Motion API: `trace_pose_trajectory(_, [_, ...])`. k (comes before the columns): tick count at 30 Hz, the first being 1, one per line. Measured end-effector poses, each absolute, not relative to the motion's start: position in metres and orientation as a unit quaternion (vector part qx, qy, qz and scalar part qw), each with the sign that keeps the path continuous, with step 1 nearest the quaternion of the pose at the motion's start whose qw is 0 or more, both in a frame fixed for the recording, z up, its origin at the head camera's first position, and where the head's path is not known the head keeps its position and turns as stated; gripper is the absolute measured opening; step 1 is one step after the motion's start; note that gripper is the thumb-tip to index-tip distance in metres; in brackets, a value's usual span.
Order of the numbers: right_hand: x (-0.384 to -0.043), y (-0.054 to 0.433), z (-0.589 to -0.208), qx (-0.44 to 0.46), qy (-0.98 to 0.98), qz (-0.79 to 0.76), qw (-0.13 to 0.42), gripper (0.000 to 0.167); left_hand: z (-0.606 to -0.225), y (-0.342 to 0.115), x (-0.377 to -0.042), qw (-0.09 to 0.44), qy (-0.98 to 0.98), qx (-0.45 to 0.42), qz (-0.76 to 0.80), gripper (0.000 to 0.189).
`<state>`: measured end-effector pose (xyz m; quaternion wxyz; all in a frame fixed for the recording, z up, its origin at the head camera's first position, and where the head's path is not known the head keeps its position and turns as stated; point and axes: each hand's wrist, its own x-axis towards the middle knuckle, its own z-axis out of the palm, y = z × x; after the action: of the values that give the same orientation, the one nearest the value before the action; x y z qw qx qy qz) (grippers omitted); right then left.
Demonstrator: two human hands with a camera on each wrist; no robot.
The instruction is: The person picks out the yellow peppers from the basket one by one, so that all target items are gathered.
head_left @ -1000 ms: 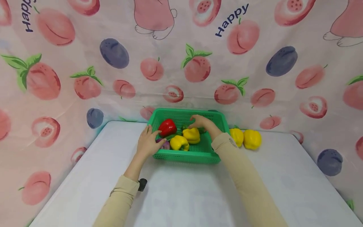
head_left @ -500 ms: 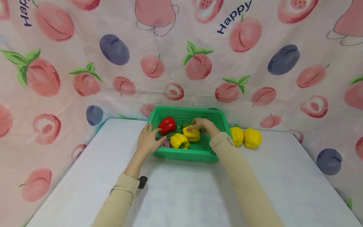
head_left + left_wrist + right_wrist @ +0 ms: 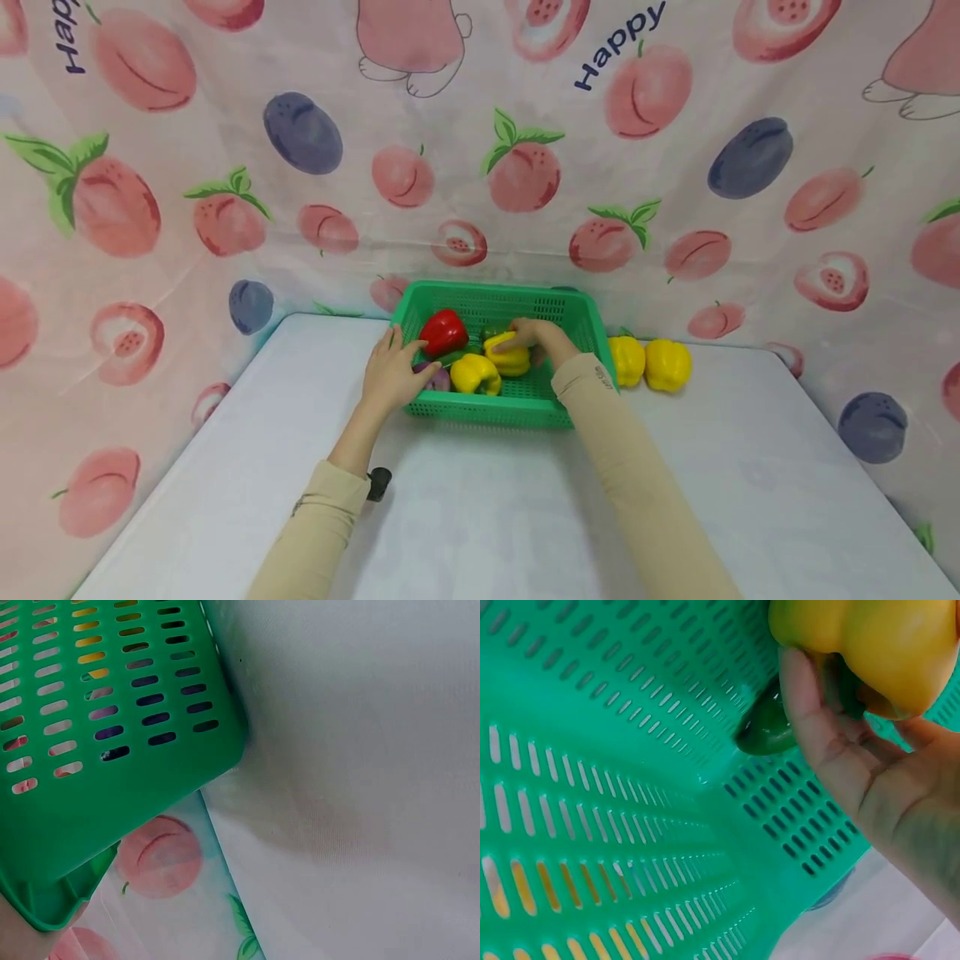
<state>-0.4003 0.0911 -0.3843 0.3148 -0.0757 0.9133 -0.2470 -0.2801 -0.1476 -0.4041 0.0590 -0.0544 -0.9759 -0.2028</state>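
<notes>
A green perforated basket (image 3: 491, 401) stands at the back of the table. My left hand (image 3: 386, 379) rests across its left rim with spread fingers, beside a red bell pepper (image 3: 444, 333) and a purple vegetable (image 3: 438, 380). Inside the basket my right hand (image 3: 542, 335) grips a yellow bell pepper (image 3: 512, 361). In the right wrist view, its fingers (image 3: 814, 712) curl round the end of that pepper, close to a dark green vegetable (image 3: 761, 727). Another yellow bell pepper (image 3: 475, 375) lies by the basket's front wall.
Two more yellow bell peppers (image 3: 628, 361) (image 3: 668, 365) sit on the white table (image 3: 480, 508) just right of the basket. A fruit-printed cloth (image 3: 465, 183) hangs behind the table and along its sides.
My right hand has come down onto the yellow bell pepper from just above it and closed its fingers round it. The left hand stays at the basket's left rim.
</notes>
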Motion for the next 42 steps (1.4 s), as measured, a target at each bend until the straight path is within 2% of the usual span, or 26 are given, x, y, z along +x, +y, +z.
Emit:
trace_pose_trajectory(13, [-0.4,0.09,-0.371,-0.119,0.912,-0.22,0.324,0.072,-0.403,-0.148,-0.28,0.059,-0.976,-0.053,-0.204,0.058])
trace_pose_trajectory(26, [-0.394,0.085,-0.382,-0.117,0.911,-0.202,0.341,0.085,-0.405,-0.148,-0.279,0.071,-0.975,-0.055,-0.204,0.059])
trace_pose_trajectory(42, [-0.396,0.097,-0.374,-0.167,0.899,-0.21,0.346,0.075,-0.403,-0.145,-0.277,0.06,-0.976,-0.049,-0.205,0.066])
